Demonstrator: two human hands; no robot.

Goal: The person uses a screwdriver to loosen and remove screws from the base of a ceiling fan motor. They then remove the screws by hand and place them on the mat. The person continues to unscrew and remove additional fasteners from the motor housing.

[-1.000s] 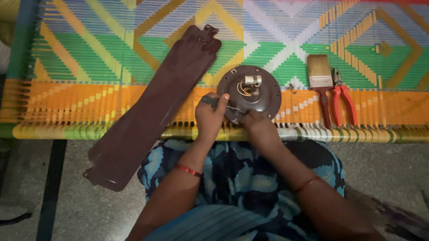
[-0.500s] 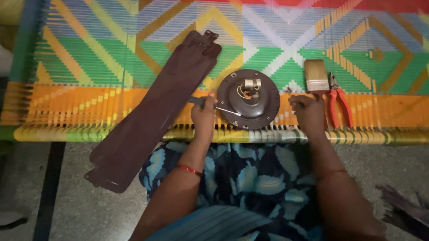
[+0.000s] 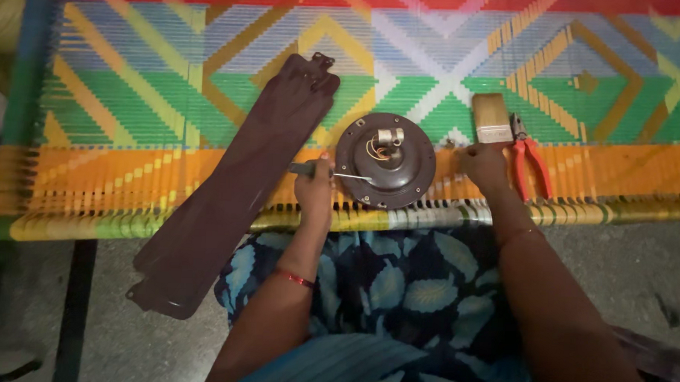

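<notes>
The left hand (image 3: 315, 189) is closed around the handle of a screwdriver (image 3: 327, 170). The tool lies almost level, its long axis running left to right: the handle end sticks out to the left of the fist, and the thin metal shaft points right, its tip over the left part of the motor (image 3: 385, 160). The motor is a round dark-brown housing lying flat on the woven cot (image 3: 170, 95) near its front edge, with a short metal stub and a loop of wire at its centre.

The right hand (image 3: 484, 164) rests on the cot to the right of the motor, just below a brush (image 3: 492, 119); the fingers are curled down onto the weave, and whether they pinch anything small cannot be told. The brush lies with its pale bristles towards the person and its wooden body away. Just right of it lie red-handled pliers (image 3: 528, 156), nose pointing away and handles towards the person.

A long dark-brown fan blade (image 3: 235, 187) lies diagonally to the left, its bracket end up on the cot near the motor, its wide end hanging past the cot's edge over the floor (image 3: 124, 334).

No packages or labels show. The cot's far side and both ends are cut off by the frame. The person's lap, in blue patterned cloth, hides the floor below the motor.
</notes>
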